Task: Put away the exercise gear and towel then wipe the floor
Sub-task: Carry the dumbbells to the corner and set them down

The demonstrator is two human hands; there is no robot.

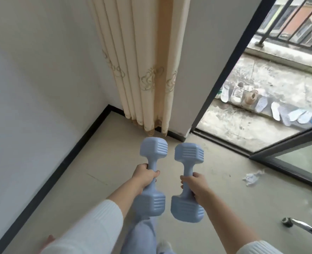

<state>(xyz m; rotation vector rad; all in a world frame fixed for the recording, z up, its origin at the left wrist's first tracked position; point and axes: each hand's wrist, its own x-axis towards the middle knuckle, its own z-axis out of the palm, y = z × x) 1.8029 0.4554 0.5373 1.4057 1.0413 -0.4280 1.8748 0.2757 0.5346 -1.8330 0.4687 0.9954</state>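
Two pale blue moulded-plastic dumbbells with blocky ribbed heads are held in the air above the beige floor, side by side and not touching, in front of the room corner. Left dumbbell: the mid-handle is hidden inside the left hand, and its near head overlaps a blue-grey trouser leg. Right dumbbell: the lower handle is hidden inside the right hand. The head faces show moulded ridges only. On both hands the fingers are curled round the handle, with the thumb closed over the inner side; the palms are out of sight. Both forearms enter from the lower edge and converge forward. The white ribbed sleeves are pushed back from the wrists, and the right one is cut off at the frame edge. Both dumbbells point their long axis away from the body, far heads toward a cream pleated curtain with a beige embroidered motif; its hem hangs just above the floor. A black skirting strip runs along the white wall. To the right, a crumpled white scrap lies on the floor; I cannot tell whether it is paper or cloth. Beyond it is a dark sliding-door frame, open onto a wet-looking concrete balcony. A row of shoes and pale insoles leans against a step there, the details blurred. At lower right, a chrome furniture leg is cut off by the edge.
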